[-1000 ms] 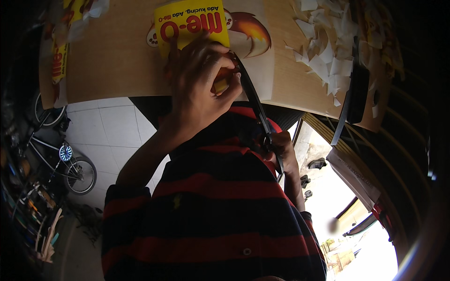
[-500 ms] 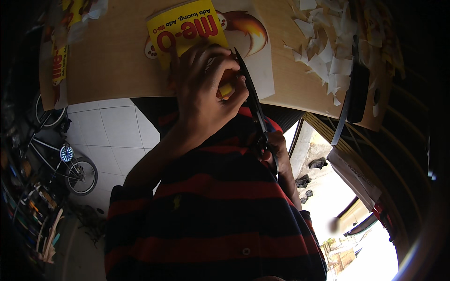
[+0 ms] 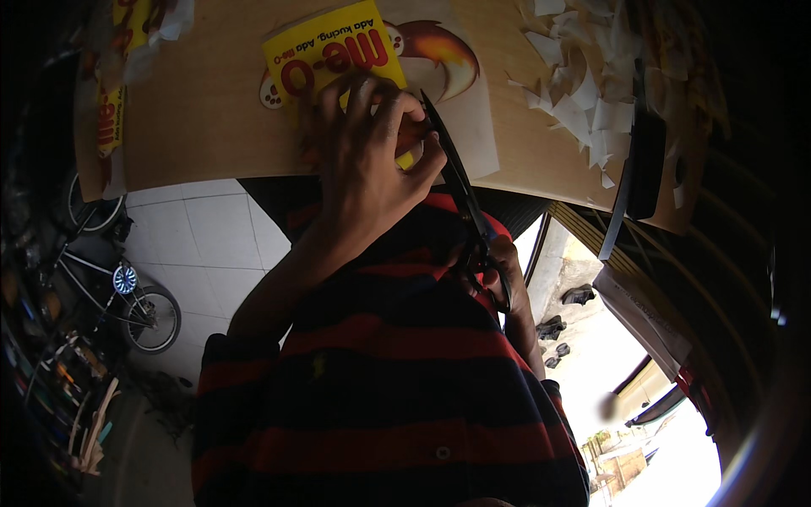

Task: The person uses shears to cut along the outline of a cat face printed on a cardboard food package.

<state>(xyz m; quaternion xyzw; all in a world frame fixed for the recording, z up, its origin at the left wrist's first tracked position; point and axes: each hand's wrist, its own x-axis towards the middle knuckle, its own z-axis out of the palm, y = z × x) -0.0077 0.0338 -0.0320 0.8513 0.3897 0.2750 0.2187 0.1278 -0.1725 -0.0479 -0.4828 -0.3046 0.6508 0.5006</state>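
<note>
Yellow printed sheet (image 3: 325,51): laid flat on the wooden table (image 3: 194,127), at the near edge; a white-backed picture with a brown curved shape is seen just to its right, under the scissor tip.
Bicycle (image 3: 127,287): seen at far left on the tiled floor (image 3: 211,245), well apart from the table.
Yellow scrap (image 3: 110,127): lying at the left end of the table, apart from both hands.
Left hand (image 3: 367,160): pressed down on the lower right part of the yellow printed sheet, fingers curled over it and spread slightly; the sheet's edge is pinched under the fingertips, the thumb set beside the blades.
Scissors (image 3: 460,190): dark, long-bladed, the tip touching the sheet just right of the left hand; whether the blades are parted cannot be told.
Right hand (image 3: 498,270): closed around the scissor handles, below and right of the sheet, against the striped red and black shirt (image 3: 397,397).
White paper scraps (image 3: 583,84): heaped on the right part of the table, apart from the sheet.
Dark flat object (image 3: 646,160): lying at the right table edge beside the scraps.
</note>
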